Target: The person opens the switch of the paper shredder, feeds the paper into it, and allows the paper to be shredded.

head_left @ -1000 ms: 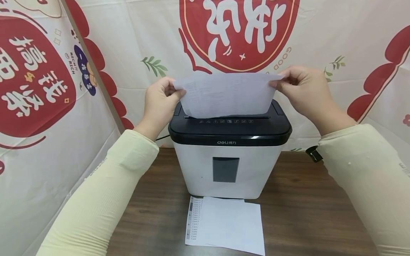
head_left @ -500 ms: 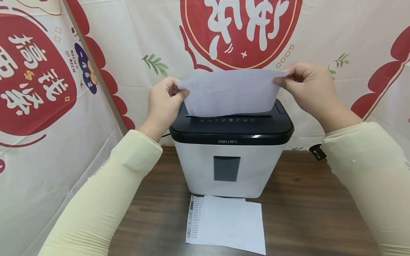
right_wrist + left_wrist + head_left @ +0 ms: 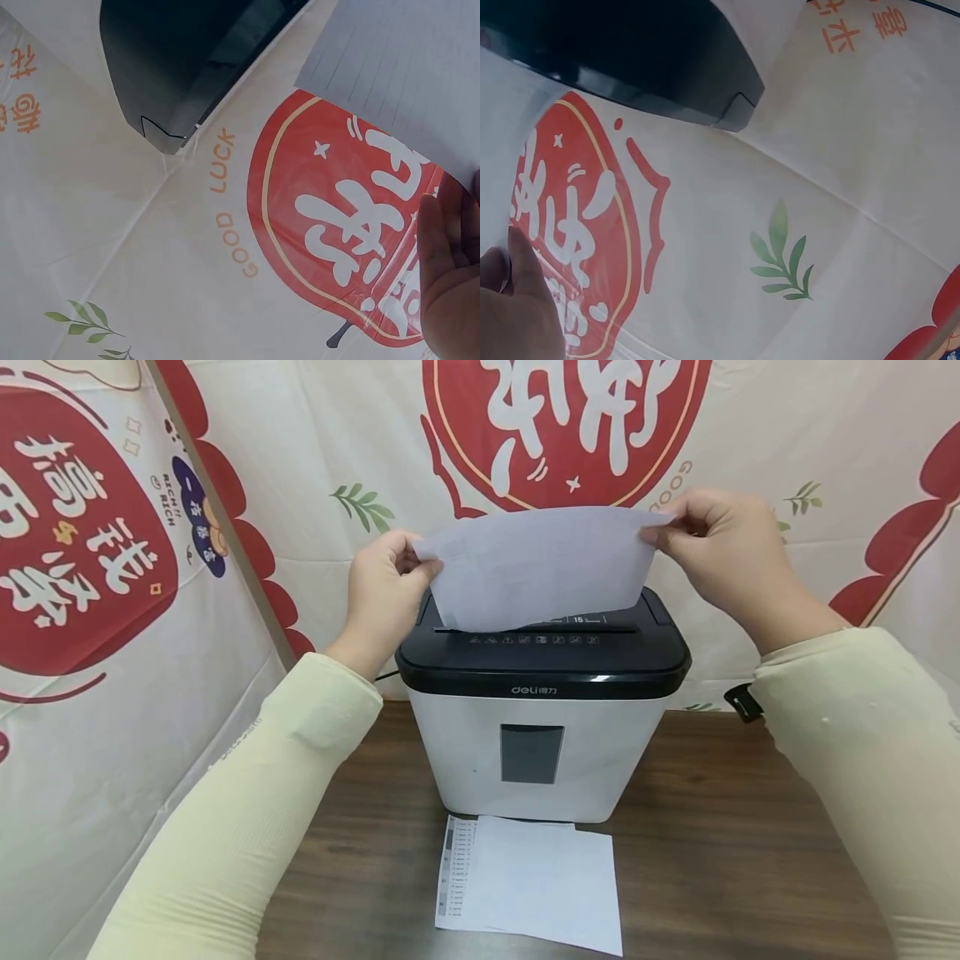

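Note:
Both hands hold a sheet of paper [image 3: 543, 564] above a white paper shredder [image 3: 457, 727] with a black lid [image 3: 630, 647]. My left hand [image 3: 384, 593] pinches the sheet's upper left corner between thumb and fingers, and my right hand [image 3: 727, 556] pinches the upper right corner. The sheet bows slightly and slants, its right side higher. Its lower left edge overlaps the slot [image 3: 517, 631] in the head view; the lower right edge stands above it. Printed lines show on the sheet [image 3: 397, 67] in the right wrist view.
Several papers [image 3: 547, 885] lie on the brown wooden table [image 3: 352, 843] in front of the shredder. A printed cloth [image 3: 315, 435] with red patterns hangs behind and to the left. A dark cord [image 3: 386, 675] runs behind the shredder's left side.
Both hands have risen a little, the right more than the left. The sheet's lower right edge has lifted, uncovering white print on the lid behind the slot.

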A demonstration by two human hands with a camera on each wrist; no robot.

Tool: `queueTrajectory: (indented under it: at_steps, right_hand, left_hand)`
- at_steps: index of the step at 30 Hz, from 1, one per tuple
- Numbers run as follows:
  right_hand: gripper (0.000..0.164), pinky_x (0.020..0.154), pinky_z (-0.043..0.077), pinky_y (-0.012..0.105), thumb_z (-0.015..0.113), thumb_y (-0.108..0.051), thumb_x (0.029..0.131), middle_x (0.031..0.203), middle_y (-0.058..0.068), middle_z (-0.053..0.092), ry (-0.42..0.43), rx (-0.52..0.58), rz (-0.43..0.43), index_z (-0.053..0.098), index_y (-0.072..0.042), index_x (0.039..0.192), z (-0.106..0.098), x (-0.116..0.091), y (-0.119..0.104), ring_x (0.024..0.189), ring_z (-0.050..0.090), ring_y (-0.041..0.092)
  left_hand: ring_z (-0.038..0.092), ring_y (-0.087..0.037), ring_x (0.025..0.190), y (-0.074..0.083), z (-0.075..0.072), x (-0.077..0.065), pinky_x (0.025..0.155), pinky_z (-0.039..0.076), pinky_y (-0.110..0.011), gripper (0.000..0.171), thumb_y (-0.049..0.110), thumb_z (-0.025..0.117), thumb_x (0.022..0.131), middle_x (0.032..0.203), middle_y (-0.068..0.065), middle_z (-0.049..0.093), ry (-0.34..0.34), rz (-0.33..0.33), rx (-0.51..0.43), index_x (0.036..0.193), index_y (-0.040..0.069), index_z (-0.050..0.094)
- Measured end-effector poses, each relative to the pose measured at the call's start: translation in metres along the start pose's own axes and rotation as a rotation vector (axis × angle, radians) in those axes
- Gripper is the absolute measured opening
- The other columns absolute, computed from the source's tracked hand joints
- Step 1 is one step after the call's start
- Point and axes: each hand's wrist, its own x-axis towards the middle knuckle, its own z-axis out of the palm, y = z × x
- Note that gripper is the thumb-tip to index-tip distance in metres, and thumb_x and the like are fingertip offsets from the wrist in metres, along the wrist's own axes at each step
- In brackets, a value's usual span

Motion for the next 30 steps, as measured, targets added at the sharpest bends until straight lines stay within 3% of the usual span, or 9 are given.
queueTrajectory:
  at_steps: [7,13,21,30]
  right_hand:
    - [0.024,0.062,0.041,0.009,0.066,-0.017,0.092,0.101,0.011,0.067,0.002,0.017,-0.011,0.071,-0.001,0.109,0.001,0.0,-0.003,0.076,0.05,0.012]
    - [0.021,0.061,0.04,0.009,0.066,-0.012,0.091,0.093,0.003,0.066,0.016,0.011,-0.034,0.072,-0.002,0.109,0.001,-0.004,-0.003,0.072,0.049,0.012]
    - [0.023,0.073,0.044,0.006,0.066,-0.015,0.092,0.116,0.016,0.066,0.004,0.021,-0.008,0.071,-0.003,0.111,-0.001,-0.004,-0.001,0.083,0.054,0.007]
    - [0.022,0.074,0.045,0.007,0.066,-0.015,0.091,0.116,0.01,0.068,0.005,0.029,0.02,0.072,-0.003,0.109,0.0,-0.002,0.003,0.086,0.054,0.008]
  left_hand:
    - [0.054,-0.014,0.078,-0.006,0.001,0.009,0.07,0.045,-0.02,0.004,0.005,0.064,0.091,0.087,-0.008,0.062,0.001,0.006,0.009,0.089,0.002,0.062]
    - [0.057,-0.013,0.082,-0.011,0.003,0.014,0.072,0.046,-0.02,0.004,0.006,0.064,0.092,0.092,-0.007,0.062,0.0,0.027,0.002,0.089,0.004,0.062]
    - [0.057,-0.014,0.081,-0.008,0.005,0.016,0.07,0.044,-0.02,0.005,0.004,0.063,0.092,0.093,-0.008,0.062,-0.003,0.052,0.004,0.09,0.0,0.062]
    - [0.059,-0.014,0.082,-0.007,0.007,0.014,0.071,0.045,-0.02,0.005,0.002,0.063,0.092,0.093,-0.009,0.061,-0.01,0.061,0.002,0.089,-0.002,0.062]
